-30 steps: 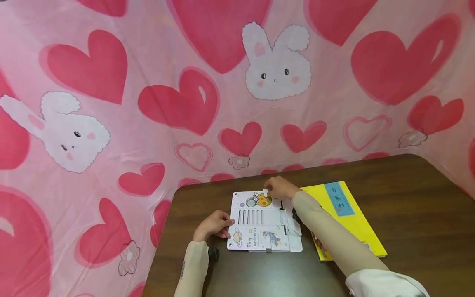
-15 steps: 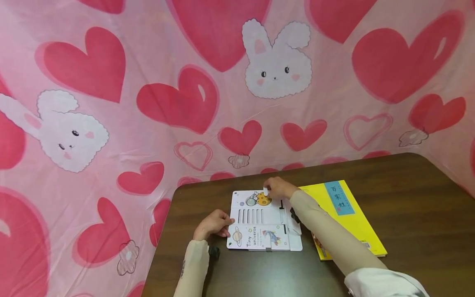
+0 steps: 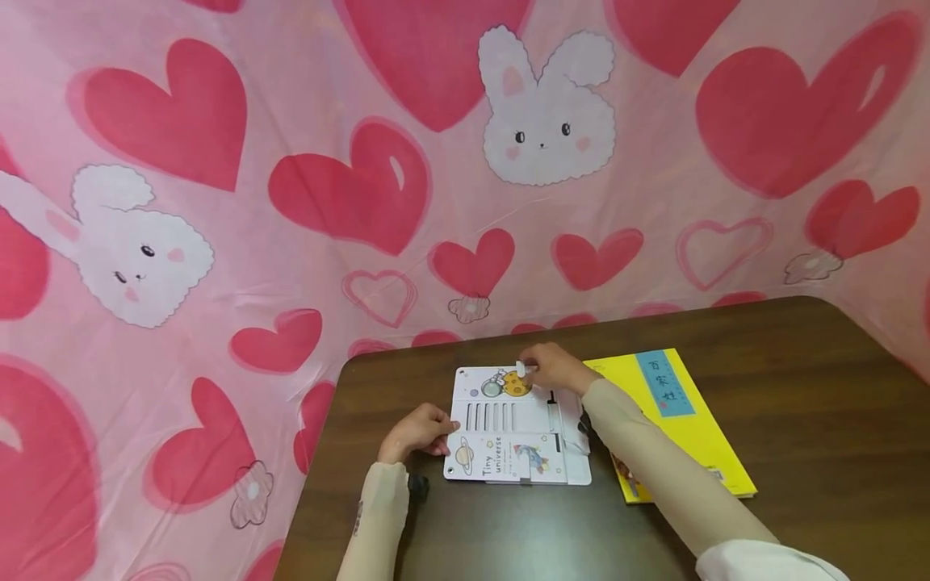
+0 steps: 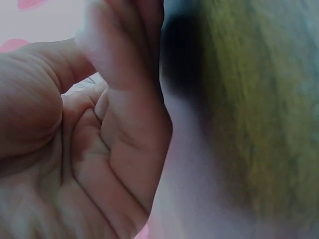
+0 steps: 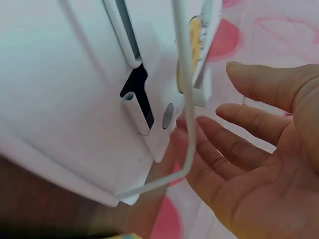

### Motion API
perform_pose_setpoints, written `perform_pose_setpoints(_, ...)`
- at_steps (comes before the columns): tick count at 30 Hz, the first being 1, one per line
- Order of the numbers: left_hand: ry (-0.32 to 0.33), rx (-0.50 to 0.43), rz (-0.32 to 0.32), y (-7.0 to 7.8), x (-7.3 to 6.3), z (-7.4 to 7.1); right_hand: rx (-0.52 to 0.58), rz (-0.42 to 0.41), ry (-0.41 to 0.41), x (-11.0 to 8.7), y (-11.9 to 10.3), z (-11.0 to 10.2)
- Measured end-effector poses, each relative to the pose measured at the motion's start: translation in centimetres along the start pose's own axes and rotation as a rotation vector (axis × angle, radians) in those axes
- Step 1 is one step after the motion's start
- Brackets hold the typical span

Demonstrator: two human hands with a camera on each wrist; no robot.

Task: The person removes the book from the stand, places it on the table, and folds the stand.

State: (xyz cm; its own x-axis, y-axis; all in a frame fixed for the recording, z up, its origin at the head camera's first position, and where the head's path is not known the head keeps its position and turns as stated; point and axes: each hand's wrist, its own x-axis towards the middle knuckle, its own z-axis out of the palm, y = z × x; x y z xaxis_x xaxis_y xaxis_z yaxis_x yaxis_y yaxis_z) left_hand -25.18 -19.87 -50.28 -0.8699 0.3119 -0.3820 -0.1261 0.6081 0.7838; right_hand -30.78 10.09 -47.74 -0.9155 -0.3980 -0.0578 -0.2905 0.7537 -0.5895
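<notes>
A white folding book stand (image 3: 534, 420) lies flat on the table, printed with a planet, an astronaut and "Tiny universe". At its left edge my left hand (image 3: 416, 432) pinches it between thumb and fingers; the left wrist view shows those curled fingers (image 4: 129, 124) close up, the pinched edge mostly hidden. Over the stand's upper right part is my right hand (image 3: 555, 367), beside a small white tab (image 3: 521, 369). In the right wrist view its fingers (image 5: 239, 149) are spread, the thumb apart from them, near the white tab (image 5: 202, 94) and a bent white wire (image 5: 188, 124).
A yellow book (image 3: 686, 428) with a blue title label lies right of the stand, partly under the right forearm. The brown wooden table (image 3: 814, 403) runs back to a pink cloth (image 3: 305, 81) with hearts and rabbits.
The head view has tilted down slightly. My right hand has shifted a little to the right by the white tab, while the left hand keeps its hold on the stand.
</notes>
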Motion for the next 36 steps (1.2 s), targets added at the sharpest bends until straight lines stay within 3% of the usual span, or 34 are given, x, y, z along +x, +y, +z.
perform_pose_setpoints(4,0.016,0.021,0.003,-0.1,0.2,0.0,-0.023,-0.005,0.085,-2.2,0.0,0.1)
perform_pose_setpoints(10,0.047,0.058,0.002,0.0,0.2,-0.3,-0.092,0.106,0.239,-6.0,-0.1,0.5)
perform_pose_setpoints(12,0.049,0.065,-0.003,0.1,0.2,-0.3,-0.081,0.153,0.253,-7.1,-0.2,0.6)
perform_pose_setpoints(17,0.047,0.078,0.000,0.2,0.3,-0.2,-0.043,0.221,0.181,-9.9,-0.4,1.3)
perform_pose_setpoints(22,0.043,0.077,0.004,0.2,0.1,-0.2,-0.075,0.208,0.104,-11.7,-0.6,2.0)
perform_pose_setpoints(36,0.053,0.057,-0.005,-0.1,0.0,-0.1,-0.075,0.191,0.057,-12.9,-0.9,2.1)
